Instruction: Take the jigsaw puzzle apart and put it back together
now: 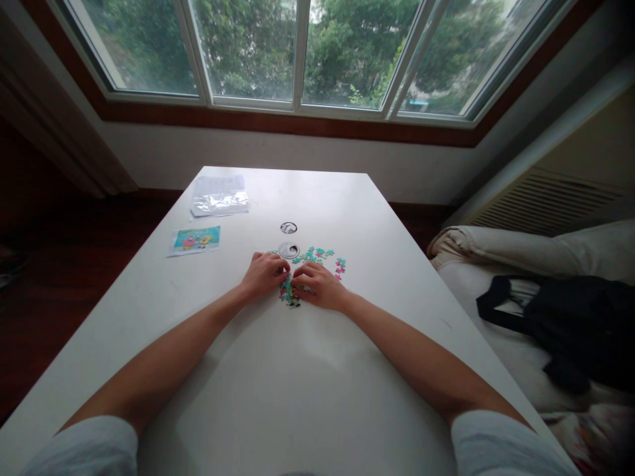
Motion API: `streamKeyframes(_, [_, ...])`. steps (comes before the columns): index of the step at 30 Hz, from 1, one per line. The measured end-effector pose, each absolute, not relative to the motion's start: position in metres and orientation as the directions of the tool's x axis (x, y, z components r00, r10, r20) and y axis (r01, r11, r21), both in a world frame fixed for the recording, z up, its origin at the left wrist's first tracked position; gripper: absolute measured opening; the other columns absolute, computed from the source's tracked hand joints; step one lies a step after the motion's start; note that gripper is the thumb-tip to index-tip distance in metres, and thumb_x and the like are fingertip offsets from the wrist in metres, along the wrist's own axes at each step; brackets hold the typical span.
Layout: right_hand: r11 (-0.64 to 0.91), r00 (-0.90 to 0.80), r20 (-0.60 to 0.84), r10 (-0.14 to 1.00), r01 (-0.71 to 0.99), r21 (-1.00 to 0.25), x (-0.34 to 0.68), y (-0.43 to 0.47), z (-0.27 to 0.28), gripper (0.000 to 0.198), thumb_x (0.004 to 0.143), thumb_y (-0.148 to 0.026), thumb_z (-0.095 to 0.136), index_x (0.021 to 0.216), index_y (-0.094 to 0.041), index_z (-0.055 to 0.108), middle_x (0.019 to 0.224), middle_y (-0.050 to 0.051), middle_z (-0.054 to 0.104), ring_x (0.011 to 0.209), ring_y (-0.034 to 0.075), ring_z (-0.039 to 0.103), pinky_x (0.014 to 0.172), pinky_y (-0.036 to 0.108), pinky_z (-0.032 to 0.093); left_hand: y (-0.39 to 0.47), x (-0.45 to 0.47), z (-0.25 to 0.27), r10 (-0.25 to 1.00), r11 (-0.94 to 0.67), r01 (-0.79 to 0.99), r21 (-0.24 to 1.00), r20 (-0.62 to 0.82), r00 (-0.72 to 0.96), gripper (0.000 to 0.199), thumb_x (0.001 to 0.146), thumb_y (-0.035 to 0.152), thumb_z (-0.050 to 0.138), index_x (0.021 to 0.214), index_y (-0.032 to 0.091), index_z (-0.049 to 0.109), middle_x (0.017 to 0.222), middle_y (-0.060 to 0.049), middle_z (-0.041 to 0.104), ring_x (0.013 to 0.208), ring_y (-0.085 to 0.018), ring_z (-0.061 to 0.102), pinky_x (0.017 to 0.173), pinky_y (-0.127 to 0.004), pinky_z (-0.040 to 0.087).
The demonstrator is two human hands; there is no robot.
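Joined jigsaw puzzle pieces (290, 295) in teal, yellow and dark colours lie on the white table, between and under my fingers. My left hand (265, 274) is closed at their left, its fingertips pinched on a small puzzle piece that they mostly hide. From the right, my right hand (320, 285) curls over the joined part, thumb and fingers drawn together on a piece at its edge. Loose jigsaw pieces (317, 254), mostly teal, are scattered just beyond my right hand. A few pink ones (340, 266) lie farther right.
Two round items with grey-and-black pictures, a nearer disc (288, 250) and a farther disc (288, 227), lie beyond my hands. At left are a colourful picture card (197, 239) and a clear plastic packet (219, 196). Dark clothing (585, 324) rests on a sofa right of the table (297, 390).
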State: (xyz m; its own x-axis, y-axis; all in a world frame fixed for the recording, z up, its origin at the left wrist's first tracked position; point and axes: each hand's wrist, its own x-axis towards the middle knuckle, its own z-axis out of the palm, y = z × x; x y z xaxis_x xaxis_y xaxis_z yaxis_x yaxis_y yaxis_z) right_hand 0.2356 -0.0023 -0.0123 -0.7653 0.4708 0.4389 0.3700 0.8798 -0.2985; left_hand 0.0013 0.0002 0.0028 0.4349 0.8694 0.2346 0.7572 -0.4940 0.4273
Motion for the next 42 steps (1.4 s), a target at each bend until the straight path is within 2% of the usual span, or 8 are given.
streamKeyframes(9, [0.863,-0.741,0.447,0.501,0.39,-0.321,0.235,-0.002,-0.012,0.013,0.099,-0.034,0.063,0.102,-0.026,0.072,0.103,0.007,0.071,0.099,0.024,0.059,0.093,0.041,0.045,0.001,0.001,0.0,0.877,-0.481,0.754,0.448,0.227,0.424,0.011,0.089,0.028,0.064,0.091,0.025,0.075,0.091,-0.004,0.072,0.095,-0.024,0.06,0.089,-0.04,0.033])
streamKeyframes(11, [0.816,-0.664,0.476,0.577,0.466,-0.342,0.238,0.001,-0.012,0.012,0.099,-0.03,0.061,0.098,-0.025,0.072,0.1,0.007,0.071,0.098,0.024,0.059,0.093,0.041,0.044,0.001,0.0,0.0,0.877,-0.48,0.754,0.448,0.225,0.424,0.011,0.088,0.027,0.064,0.091,0.025,0.075,0.092,-0.004,0.072,0.096,-0.024,0.06,0.09,-0.04,0.033])
streamKeyframes(14, [0.674,-0.462,0.511,0.725,0.626,-0.391,0.244,0.008,-0.012,0.013,0.099,-0.026,0.058,0.096,-0.024,0.071,0.099,0.007,0.071,0.099,0.025,0.059,0.093,0.042,0.044,0.001,0.001,0.001,0.878,-0.478,0.758,0.444,0.222,0.423,0.011,0.088,0.025,0.065,0.09,0.026,0.075,0.093,-0.003,0.072,0.097,-0.024,0.06,0.091,-0.04,0.033])
streamKeyframes(16, [0.566,-0.356,0.485,0.799,0.718,-0.405,0.248,0.012,-0.012,0.013,0.098,-0.024,0.059,0.099,-0.024,0.072,0.102,0.007,0.07,0.103,0.026,0.058,0.094,0.042,0.043,0.0,0.002,0.002,0.879,-0.476,0.763,0.438,0.22,0.422,0.011,0.088,0.025,0.064,0.09,0.026,0.075,0.093,-0.003,0.072,0.097,-0.024,0.06,0.091,-0.04,0.033])
streamKeyframes(19, [0.479,-0.312,0.424,0.85,0.793,-0.376,0.252,0.015,-0.014,0.017,0.096,-0.025,0.062,0.109,-0.025,0.073,0.111,0.008,0.069,0.11,0.027,0.056,0.097,0.042,0.042,-0.002,0.002,0.003,0.875,-0.484,0.762,0.431,0.218,0.433,0.011,0.087,0.026,0.065,0.091,0.026,0.074,0.092,-0.002,0.072,0.097,-0.023,0.059,0.091,-0.04,0.033])
streamKeyframes(23, [0.488,-0.356,0.391,0.849,0.812,-0.321,0.251,0.014,-0.017,0.027,0.095,-0.029,0.065,0.12,-0.027,0.072,0.125,0.009,0.066,0.12,0.03,0.052,0.101,0.045,0.04,-0.003,0.002,0.004,0.861,-0.507,0.748,0.428,0.222,0.457,0.009,0.086,0.029,0.067,0.092,0.026,0.073,0.092,-0.002,0.071,0.097,-0.024,0.058,0.091,-0.04,0.032])
streamKeyframes(29, [0.483,-0.352,0.385,0.853,0.811,-0.33,0.25,0.013,-0.017,0.012,0.094,-0.027,0.066,0.102,-0.026,0.075,0.128,0.009,0.065,0.124,0.03,0.05,0.103,0.046,0.04,-0.003,0.002,0.003,0.842,-0.538,0.731,0.419,0.228,0.489,0.009,0.087,0.03,0.067,0.093,0.027,0.073,0.091,-0.001,0.071,0.097,-0.024,0.058,0.091,-0.042,0.032])
streamKeyframes(42, [0.482,-0.372,0.345,0.862,0.811,-0.33,0.249,0.012,-0.011,0.008,0.09,-0.024,0.07,0.097,-0.025,0.073,0.124,0.008,0.067,0.122,0.029,0.052,0.102,0.046,0.04,-0.004,0.003,0.003,0.813,-0.582,0.71,0.397,0.265,0.518,0.016,0.095,0.031,0.059,0.094,0.025,0.074,0.09,-0.003,0.072,0.094,-0.023,0.058,0.09,-0.041,0.033])
